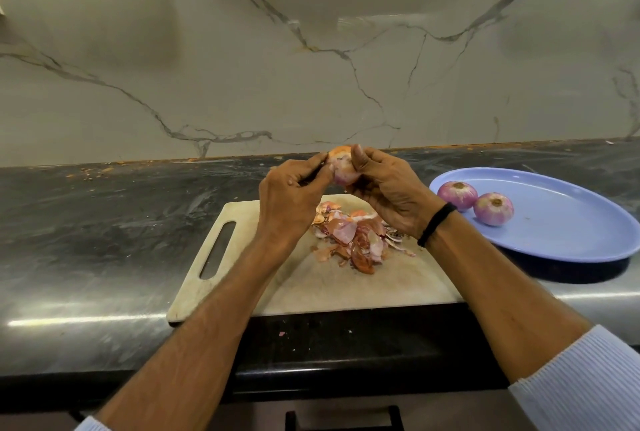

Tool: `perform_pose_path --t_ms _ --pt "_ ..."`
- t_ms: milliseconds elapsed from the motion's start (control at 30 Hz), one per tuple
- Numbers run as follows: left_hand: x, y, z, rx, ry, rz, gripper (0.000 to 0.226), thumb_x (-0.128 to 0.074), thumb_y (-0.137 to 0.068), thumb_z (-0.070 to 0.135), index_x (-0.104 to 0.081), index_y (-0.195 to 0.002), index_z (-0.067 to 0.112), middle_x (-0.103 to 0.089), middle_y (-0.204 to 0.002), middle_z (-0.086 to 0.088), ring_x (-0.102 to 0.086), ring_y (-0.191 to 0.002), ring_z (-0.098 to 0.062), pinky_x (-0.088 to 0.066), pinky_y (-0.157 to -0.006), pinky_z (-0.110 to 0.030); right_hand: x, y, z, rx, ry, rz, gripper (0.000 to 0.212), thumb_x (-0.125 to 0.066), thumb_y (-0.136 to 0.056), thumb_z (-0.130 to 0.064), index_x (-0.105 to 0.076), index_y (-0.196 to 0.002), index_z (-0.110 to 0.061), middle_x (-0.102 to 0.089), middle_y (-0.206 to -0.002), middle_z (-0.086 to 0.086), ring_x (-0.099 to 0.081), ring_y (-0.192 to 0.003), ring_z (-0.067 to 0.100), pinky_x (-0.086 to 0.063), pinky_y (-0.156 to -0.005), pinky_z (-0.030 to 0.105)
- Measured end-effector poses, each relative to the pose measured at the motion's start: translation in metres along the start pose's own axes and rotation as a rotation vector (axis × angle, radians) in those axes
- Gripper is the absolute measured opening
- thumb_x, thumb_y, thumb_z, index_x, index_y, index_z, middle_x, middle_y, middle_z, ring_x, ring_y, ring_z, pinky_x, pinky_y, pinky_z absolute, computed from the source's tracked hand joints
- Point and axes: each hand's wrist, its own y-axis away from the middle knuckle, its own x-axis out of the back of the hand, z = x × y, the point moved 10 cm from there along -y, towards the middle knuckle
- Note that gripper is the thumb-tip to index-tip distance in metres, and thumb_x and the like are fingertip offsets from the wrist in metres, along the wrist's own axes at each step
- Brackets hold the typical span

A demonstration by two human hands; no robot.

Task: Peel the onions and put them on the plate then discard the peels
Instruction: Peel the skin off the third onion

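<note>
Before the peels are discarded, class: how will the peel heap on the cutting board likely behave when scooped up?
The peel heap looks thin and curled, so probably light and crumbly. Its loose, separate flakes would likely scatter rather than lift together.

Both bare arms reach forward, side by side. The left hand (291, 195) and the right hand (388, 188) are lifted up, fingers curled round a small round half-peeled pink onion (341, 171) between them.

One head-worn view — facing forward and down, seemingly close over the counter (104, 222).
</note>
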Motion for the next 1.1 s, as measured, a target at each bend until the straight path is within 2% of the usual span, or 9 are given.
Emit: perform_pose_path --t_ms 133,267,367,500,733,833,900,1033,1100 --pt "0.004 0.0 0.003 -0.048 0.019 0.024 0.017 -0.072 -0.092 0.018 -0.077 -0.106 0.009 -0.076 -0.091 0.004 -0.072 -0.083 -0.012 -0.06 -0.073 -0.043 0.001 -0.001 0.0 0.002 -0.012 -0.005 0.034 -0.059 -0.094 -0.019 -0.059 -0.124 -0.003 -0.066 -0.118 0.018 -0.067 -0.099 0.024 -0.057 -0.081 0.03" --pt "0.005 0.001 0.006 -0.092 0.001 0.026 0.016 -0.073 -0.091 0.018 -0.078 -0.103 0.009 -0.077 -0.088 -0.001 -0.072 -0.078 -0.011 -0.06 -0.071 -0.041 0.0 -0.001 -0.003 0.024 0.001 -0.01 0.034 -0.062 -0.088 -0.021 -0.062 -0.119 -0.008 -0.066 -0.119 0.016 -0.066 -0.102 0.026 -0.058 -0.083 0.032" --pt "0.008 0.001 0.007 -0.071 -0.005 0.047 0.021 -0.075 -0.09 0.018 -0.077 -0.109 0.011 -0.076 -0.095 0.004 -0.072 -0.083 -0.006 -0.061 -0.077 -0.031 -0.001 0.0 -0.001 0.015 0.01 -0.014 0.043 -0.064 -0.082 -0.025 -0.062 -0.121 -0.008 -0.063 -0.124 0.019 -0.064 -0.107 0.028 -0.057 -0.088 0.035" --pt "0.009 0.001 0.005 -0.029 0.009 0.045 0.021 -0.074 -0.09 0.016 -0.077 -0.11 0.013 -0.075 -0.095 0.01 -0.072 -0.085 -0.005 -0.061 -0.081 -0.03 0.0 -0.001 0.002 -0.003 0.019 -0.008 0.034 -0.06 -0.09 -0.022 -0.062 -0.121 -0.007 -0.062 -0.126 0.019 -0.062 -0.11 0.028 -0.051 -0.099 0.042" --pt "0.004 0.0 -0.001 0.058 0.045 -0.012 0.014 -0.073 -0.089 0.013 -0.078 -0.101 0.018 -0.074 -0.083 0.011 -0.072 -0.081 -0.007 -0.06 -0.077 -0.023 -0.001 0.001 0.005 -0.057 -0.009 -0.014 0.028 -0.048 -0.099 -0.021 -0.061 -0.12 -0.008 -0.06 -0.127 0.02 -0.06 -0.113 0.03 -0.055 -0.093 0.038" --pt "0.005 0.0 -0.01 0.12 -0.012 -0.016 0.018 -0.072 -0.089 0.013 -0.077 -0.088 0.03 -0.072 -0.074 0.015 -0.071 -0.073 -0.008 -0.059 -0.072 -0.024 -0.001 0.002 0.004 -0.07 -0.01 -0.015 0.027 -0.045 -0.101 -0.024 -0.063 -0.115 -0.01 -0.065 -0.118 0.016 -0.064 -0.102 0.024 -0.055 -0.091 0.036" --pt "0.007 0.0 -0.022 0.189 -0.099 -0.019 0.016 -0.07 -0.089 0.013 -0.08 -0.085 0.025 -0.073 -0.073 0.011 -0.069 -0.067 -0.006 -0.058 -0.068 -0.025 0.0 0.004 0.005 -0.078 -0.026 -0.007 0.027 -0.044 -0.102 -0.025 -0.064 -0.112 -0.01 -0.069 -0.108 0.011 -0.066 -0.093 0.019 -0.056 -0.086 0.033" --pt "0.009 0.002 -0.034 0.256 -0.228 -0.03 0.018 -0.068 -0.092 0.014 -0.078 -0.107 0.017 -0.078 -0.099 0.0 -0.07 -0.082 -0.01 -0.06 -0.081 -0.033 0.005 0.003 0.008 -0.11 -0.026 0.022 0.032 -0.046 -0.102 -0.027 -0.058 -0.123 -0.007 -0.061 -0.122 0.018 -0.063 -0.097 0.023 -0.05 -0.096 0.039" --pt "0.008 0.002 -0.027 0.221 -0.222 -0.027 0.025 -0.068 -0.093 0.018 -0.074 -0.116 0.017 -0.077 -0.104 0.003 -0.069 -0.084 -0.007 -0.058 -0.083 -0.027 0.006 0.002 0.01 -0.125 -0.042 0.041 0.034 -0.048 -0.101 -0.028 -0.057 -0.125 -0.005 -0.059 -0.125 0.021 -0.061 -0.097 0.024 -0.05 -0.095 0.038"
